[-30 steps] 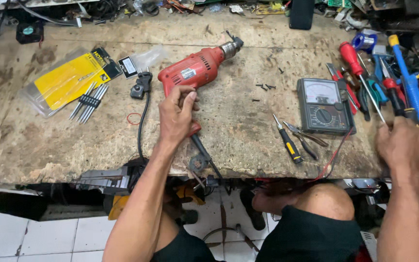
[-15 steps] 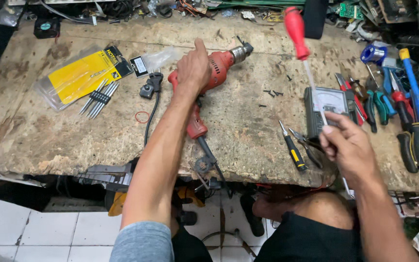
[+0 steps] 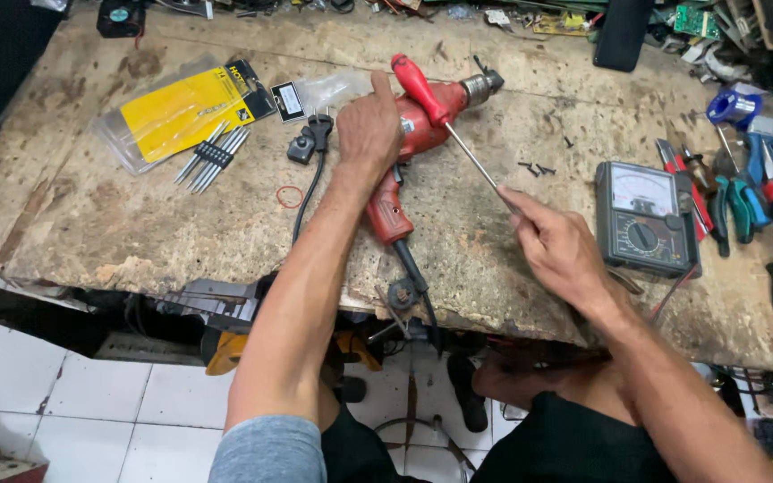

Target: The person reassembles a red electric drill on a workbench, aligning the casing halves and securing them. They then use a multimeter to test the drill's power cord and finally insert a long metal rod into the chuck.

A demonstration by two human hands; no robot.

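Left hand [image 3: 369, 130] pressed flat on red drill [image 3: 422, 134], grip spread. Right hand [image 3: 561, 250] pinching screwdriver [image 3: 431, 103] shaft, handle toward 11 o'clock. Meter [image 3: 644, 219] at 3 o'clock on counter [image 3: 136, 233].

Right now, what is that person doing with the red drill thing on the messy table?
A person sits at a worn workbench. The left hand rests on a red electric drill lying on its side. The right hand holds a red-handled screwdriver by the metal shaft end, its handle up over the drill. A grey meter with a dial sits just to the right, beside a heap of pliers and screwdrivers. A yellow packet and loose drill bits lie to the left.
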